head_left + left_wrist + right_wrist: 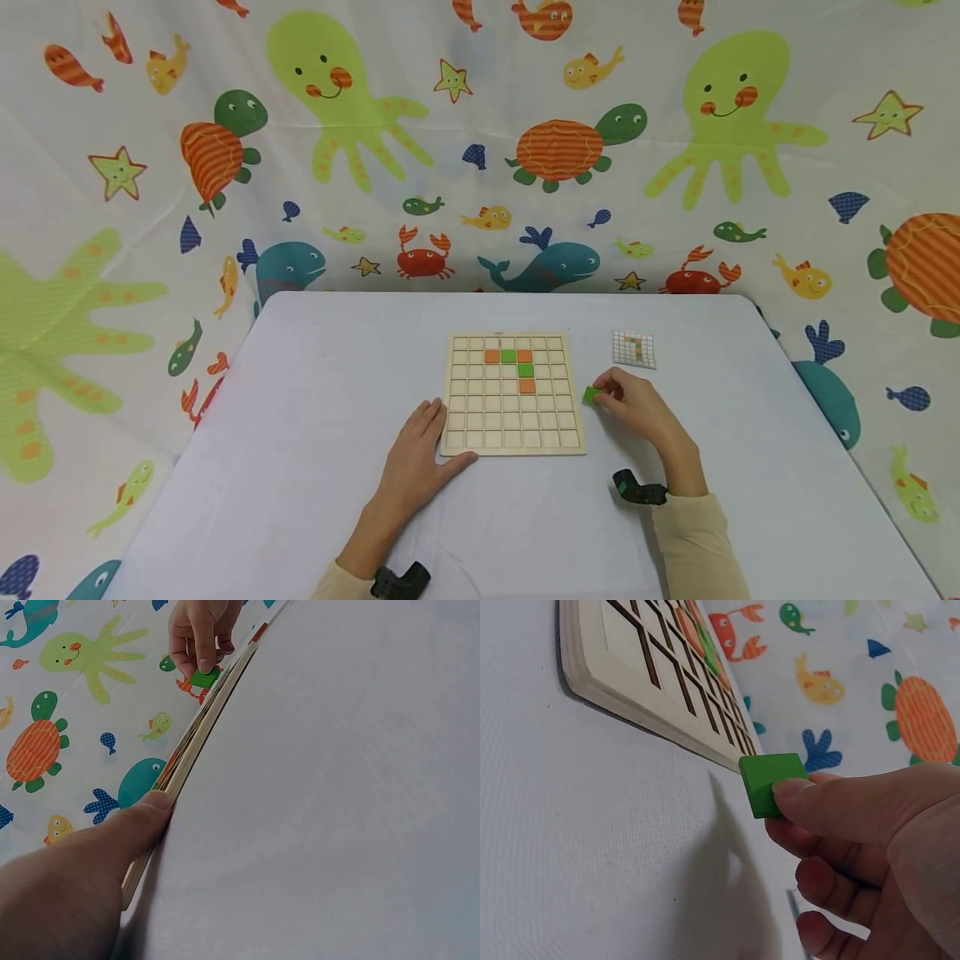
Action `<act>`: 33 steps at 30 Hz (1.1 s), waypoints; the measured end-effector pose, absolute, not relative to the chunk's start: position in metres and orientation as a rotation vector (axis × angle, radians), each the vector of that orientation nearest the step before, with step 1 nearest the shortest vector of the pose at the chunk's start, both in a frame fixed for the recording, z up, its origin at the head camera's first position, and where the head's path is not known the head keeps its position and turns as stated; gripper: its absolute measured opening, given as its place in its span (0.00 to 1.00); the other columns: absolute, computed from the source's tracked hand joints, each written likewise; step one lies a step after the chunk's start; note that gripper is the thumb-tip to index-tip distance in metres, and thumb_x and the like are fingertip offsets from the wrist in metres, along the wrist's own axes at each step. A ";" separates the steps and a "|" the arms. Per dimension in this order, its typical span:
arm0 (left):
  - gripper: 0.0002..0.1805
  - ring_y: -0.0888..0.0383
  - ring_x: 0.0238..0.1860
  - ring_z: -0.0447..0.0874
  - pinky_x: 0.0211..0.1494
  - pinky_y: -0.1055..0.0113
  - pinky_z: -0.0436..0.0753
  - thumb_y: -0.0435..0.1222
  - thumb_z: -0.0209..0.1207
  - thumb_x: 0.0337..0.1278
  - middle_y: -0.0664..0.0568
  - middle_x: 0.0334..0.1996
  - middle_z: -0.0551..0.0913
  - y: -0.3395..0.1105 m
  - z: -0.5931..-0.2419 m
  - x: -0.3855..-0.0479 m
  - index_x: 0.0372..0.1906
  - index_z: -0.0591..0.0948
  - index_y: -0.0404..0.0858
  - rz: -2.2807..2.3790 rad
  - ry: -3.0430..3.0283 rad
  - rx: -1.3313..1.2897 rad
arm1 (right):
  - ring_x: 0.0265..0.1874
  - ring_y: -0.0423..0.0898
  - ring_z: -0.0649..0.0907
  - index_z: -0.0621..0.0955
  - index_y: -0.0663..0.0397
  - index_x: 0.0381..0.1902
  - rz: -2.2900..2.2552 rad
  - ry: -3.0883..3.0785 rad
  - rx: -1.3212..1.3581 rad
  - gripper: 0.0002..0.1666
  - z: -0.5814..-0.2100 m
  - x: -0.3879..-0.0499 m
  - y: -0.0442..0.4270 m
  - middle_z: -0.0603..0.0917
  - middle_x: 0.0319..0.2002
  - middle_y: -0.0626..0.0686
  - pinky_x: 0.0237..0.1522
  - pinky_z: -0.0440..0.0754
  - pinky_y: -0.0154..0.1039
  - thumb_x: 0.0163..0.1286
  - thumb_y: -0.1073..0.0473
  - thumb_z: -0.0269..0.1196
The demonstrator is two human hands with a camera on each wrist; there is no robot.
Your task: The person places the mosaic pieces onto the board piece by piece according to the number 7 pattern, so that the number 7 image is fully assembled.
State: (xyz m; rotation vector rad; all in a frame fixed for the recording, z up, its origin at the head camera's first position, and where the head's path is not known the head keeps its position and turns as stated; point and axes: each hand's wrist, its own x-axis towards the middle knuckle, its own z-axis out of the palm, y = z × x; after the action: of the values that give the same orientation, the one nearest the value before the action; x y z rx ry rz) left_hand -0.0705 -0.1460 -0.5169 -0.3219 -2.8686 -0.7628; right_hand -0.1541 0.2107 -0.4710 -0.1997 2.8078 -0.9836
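Note:
A wooden grid board lies flat, with several orange and green square tiles set in its upper cells. Against its left edge rests my left hand, fingers straight; the thumb touches the front edge. Just off the board's right side, my right hand pinches a green square tile between thumb and fingertips. The tile is held above the table and apart from the board, and its shadow's surroundings show in the right wrist view.
Behind the right hand lies a small pattern card printed with a coloured grid. A white cloth covers the table. Past its far edge hangs a curtain with sea animals. Dark camera mounts sit at both wrists.

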 end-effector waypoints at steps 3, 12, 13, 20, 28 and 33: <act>0.50 0.41 0.75 0.64 0.74 0.47 0.70 0.62 0.67 0.52 0.39 0.72 0.70 -0.146 -0.517 -0.070 0.71 0.70 0.31 -0.759 -2.868 -0.321 | 0.35 0.45 0.76 0.81 0.56 0.47 -0.981 2.814 -0.217 0.10 -0.471 -0.155 0.209 0.82 0.37 0.51 0.33 0.75 0.33 0.70 0.61 0.65; 0.51 0.41 0.76 0.63 0.74 0.47 0.70 0.63 0.66 0.52 0.40 0.73 0.69 -0.146 -0.516 -0.070 0.71 0.70 0.31 -0.765 -2.880 -0.315 | 0.34 0.45 0.75 0.81 0.55 0.47 -0.990 2.809 -0.228 0.10 -0.469 -0.157 0.203 0.82 0.36 0.51 0.31 0.75 0.32 0.70 0.60 0.65; 0.51 0.41 0.76 0.63 0.74 0.47 0.70 0.63 0.66 0.52 0.40 0.73 0.69 -0.146 -0.516 -0.070 0.71 0.70 0.31 -0.765 -2.880 -0.314 | 0.34 0.45 0.76 0.81 0.55 0.47 -0.994 2.809 -0.232 0.10 -0.469 -0.157 0.202 0.82 0.36 0.51 0.31 0.75 0.32 0.70 0.60 0.65; 0.51 0.41 0.76 0.63 0.74 0.47 0.70 0.63 0.66 0.52 0.40 0.73 0.69 -0.146 -0.517 -0.070 0.71 0.70 0.31 -0.747 -2.880 -0.315 | 0.35 0.46 0.75 0.81 0.54 0.47 -1.015 2.808 -0.244 0.10 -0.466 -0.161 0.195 0.82 0.36 0.51 0.32 0.75 0.33 0.70 0.59 0.65; 0.51 0.41 0.76 0.63 0.74 0.47 0.69 0.62 0.66 0.52 0.40 0.73 0.69 -0.149 -0.518 -0.073 0.71 0.70 0.31 -0.754 -2.874 -0.328 | 0.35 0.46 0.76 0.81 0.55 0.47 -1.029 2.795 -0.248 0.10 -0.466 -0.165 0.185 0.82 0.37 0.52 0.33 0.76 0.33 0.70 0.60 0.65; 0.51 0.42 0.76 0.63 0.75 0.48 0.69 0.63 0.66 0.52 0.40 0.73 0.69 -0.150 -0.517 -0.074 0.71 0.70 0.31 -0.755 -2.876 -0.331 | 0.37 0.46 0.76 0.81 0.55 0.48 -1.038 2.781 -0.245 0.11 -0.465 -0.167 0.179 0.82 0.38 0.52 0.35 0.76 0.34 0.70 0.60 0.65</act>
State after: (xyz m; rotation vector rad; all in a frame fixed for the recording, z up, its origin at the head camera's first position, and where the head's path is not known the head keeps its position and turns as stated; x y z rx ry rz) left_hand -0.0740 -0.1502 -0.5173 -0.3309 -2.8764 -0.7550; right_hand -0.1667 0.1788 -0.4650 -0.2453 2.7813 -1.0377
